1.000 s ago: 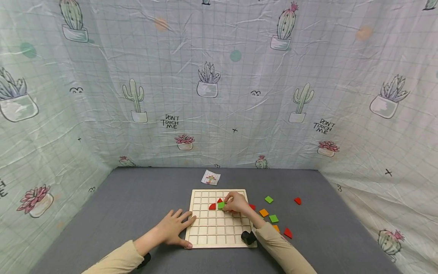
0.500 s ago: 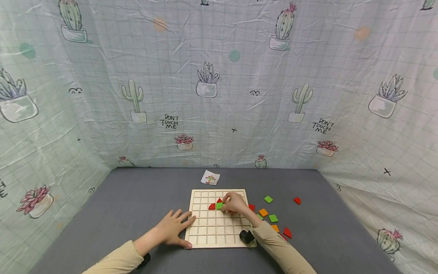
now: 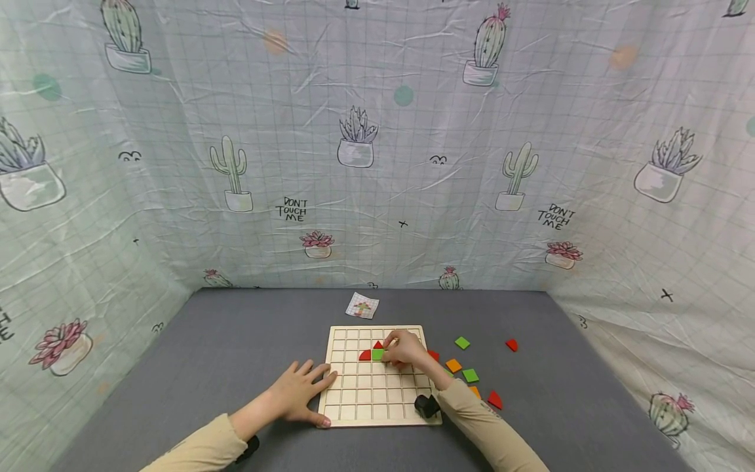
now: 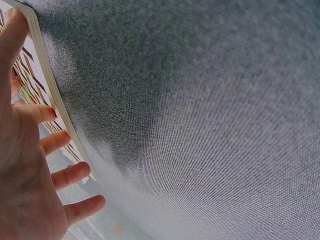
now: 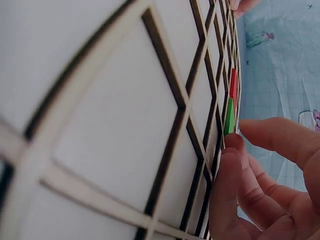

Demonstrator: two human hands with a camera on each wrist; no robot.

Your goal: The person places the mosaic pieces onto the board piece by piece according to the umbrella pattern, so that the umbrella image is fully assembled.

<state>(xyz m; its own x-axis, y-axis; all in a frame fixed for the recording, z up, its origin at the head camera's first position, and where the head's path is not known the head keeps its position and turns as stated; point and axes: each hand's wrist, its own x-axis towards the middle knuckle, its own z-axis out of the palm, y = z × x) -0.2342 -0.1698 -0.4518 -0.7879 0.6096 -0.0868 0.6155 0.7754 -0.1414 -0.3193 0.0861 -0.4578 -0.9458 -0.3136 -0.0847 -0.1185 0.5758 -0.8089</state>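
Observation:
A square wooden grid board (image 3: 356,396) lies on the dark table. My left hand (image 3: 293,392) spreads its fingers along the board's left edge, thumb at the near corner; in the left wrist view the fingertips (image 4: 70,175) rest at the rim. In the board's upper part sit a red triangle (image 3: 378,345) and a red quarter-round tile (image 3: 365,355). Between the latter and my right hand (image 3: 407,349) lies a green square tile (image 3: 377,354), flush in the row. My right thumb and fingers are curled at this tile's right edge, pinching it, as the right wrist view (image 5: 229,116) shows.
Right of the board lie loose tiles: green squares (image 3: 462,343), orange squares (image 3: 453,366) and red pieces (image 3: 512,345), some partly behind the right arm. A small paper card with a coloured picture (image 3: 362,306) lies beyond the board. A cactus-print curtain (image 3: 377,249) surrounds the table.
The green square tile has shifted slightly left and now sits level beside the red quarter-round tile, the right hand moving along with it. The left hand stays at the board's edge.

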